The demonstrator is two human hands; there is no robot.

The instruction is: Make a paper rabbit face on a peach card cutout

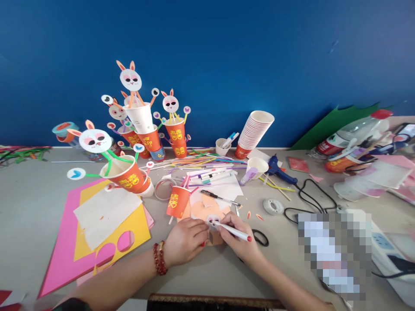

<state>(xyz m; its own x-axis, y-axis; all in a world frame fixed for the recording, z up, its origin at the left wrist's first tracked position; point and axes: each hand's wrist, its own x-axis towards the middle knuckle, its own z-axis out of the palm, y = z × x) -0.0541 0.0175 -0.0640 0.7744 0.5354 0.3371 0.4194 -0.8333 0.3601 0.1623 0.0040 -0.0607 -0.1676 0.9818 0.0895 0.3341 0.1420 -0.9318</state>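
Observation:
A small round white paper rabbit face (213, 221), with pink patches and dark eyes drawn on it, lies in front of me over peach paper scraps. My left hand (186, 242) has its fingers curled, the fingertips pressing the left edge of the face. A small red bit shows under that hand; its kind is unclear. In my right hand (241, 242), a white marker (235, 232) with a red end is pinched, its tip at the face. Just right of this hand is a black scissor handle (261, 237). A red paper cup (178, 201) with pink straws leans behind my left hand.
Finished cup rabbits (129, 181) stand at the back left. Pink and yellow sheets (69, 233) lie left. Behind are loose straws (194, 163), a black pen (220, 198) and a cup stack (254, 134). To the right are tape (273, 206), a blue glue gun (281, 172) and cables.

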